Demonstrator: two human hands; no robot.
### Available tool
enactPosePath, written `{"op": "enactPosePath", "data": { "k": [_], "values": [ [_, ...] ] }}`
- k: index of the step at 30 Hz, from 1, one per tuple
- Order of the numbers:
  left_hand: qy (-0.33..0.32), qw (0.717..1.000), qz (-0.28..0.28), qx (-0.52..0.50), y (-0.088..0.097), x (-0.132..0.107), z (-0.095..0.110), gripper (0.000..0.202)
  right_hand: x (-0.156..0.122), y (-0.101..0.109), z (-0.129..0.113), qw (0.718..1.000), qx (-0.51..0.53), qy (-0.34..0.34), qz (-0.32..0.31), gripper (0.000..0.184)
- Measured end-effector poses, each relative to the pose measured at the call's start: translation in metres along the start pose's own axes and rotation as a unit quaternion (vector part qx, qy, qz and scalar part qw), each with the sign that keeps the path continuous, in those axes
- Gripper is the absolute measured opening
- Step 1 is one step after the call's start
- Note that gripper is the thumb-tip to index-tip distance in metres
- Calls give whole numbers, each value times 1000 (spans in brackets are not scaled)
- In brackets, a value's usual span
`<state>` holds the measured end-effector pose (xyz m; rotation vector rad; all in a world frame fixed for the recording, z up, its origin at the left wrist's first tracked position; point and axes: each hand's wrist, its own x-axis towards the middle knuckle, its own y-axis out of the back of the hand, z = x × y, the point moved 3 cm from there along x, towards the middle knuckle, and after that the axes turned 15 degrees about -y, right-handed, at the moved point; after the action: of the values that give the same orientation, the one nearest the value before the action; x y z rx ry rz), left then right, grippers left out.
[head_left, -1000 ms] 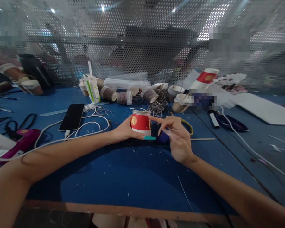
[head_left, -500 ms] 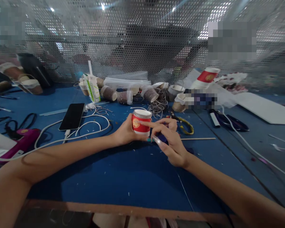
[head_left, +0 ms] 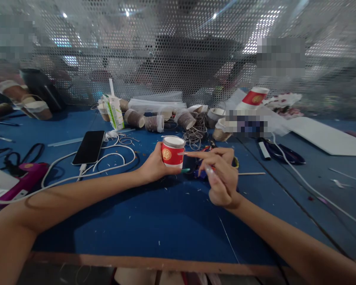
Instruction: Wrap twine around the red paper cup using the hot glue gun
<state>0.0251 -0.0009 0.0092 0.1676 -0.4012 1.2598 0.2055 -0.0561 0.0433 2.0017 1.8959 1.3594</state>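
My left hand (head_left: pixel 154 166) is wrapped round a small red paper cup (head_left: pixel 172 152) with a white rim and a gold emblem, held upright just above the blue table (head_left: pixel 154 221). My right hand (head_left: pixel 221 174) sits just right of the cup, index finger stretched out and touching the cup's side, other fingers curled. Under the right hand lies a dark blue object with red and yellow bits, partly hidden. I cannot tell whether the curled fingers hold anything.
A black phone (head_left: pixel 89 146) with white cables lies left of the cup. A pink glue gun (head_left: pixel 20 180) is at far left. Twine-wrapped cups (head_left: pixel 154 120), a drink carton (head_left: pixel 114 111), stacked red cups (head_left: pixel 252 99) and scissors (head_left: pixel 281 152) line the back, before a perforated metal screen (head_left: pixel 178 51).
The cup has been turned and lowered slightly in my left hand. My right hand has swung in closer, its index finger now resting on the cup's side.
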Motion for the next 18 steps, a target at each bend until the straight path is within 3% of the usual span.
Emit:
{"op": "enactPosePath", "data": {
  "k": [3, 8, 12, 18],
  "values": [
    [-9, 998, -20, -53, -1, 0, 2, 76, 2, -6, -8, 996, -26, 79, -43, 18],
    [5, 993, -51, -108, 4, 4, -1, 75, 3, -10, -7, 992, -63, 84, -75, 22],
    [18, 984, -49, -169, 6, 6, -4, 68, 3, -5, -10, 993, -46, 97, -45, 18],
    [78, 964, -53, -250, 7, 6, -1, 64, 7, 2, -3, 998, 11, 54, 27, 35]
  ]
}}
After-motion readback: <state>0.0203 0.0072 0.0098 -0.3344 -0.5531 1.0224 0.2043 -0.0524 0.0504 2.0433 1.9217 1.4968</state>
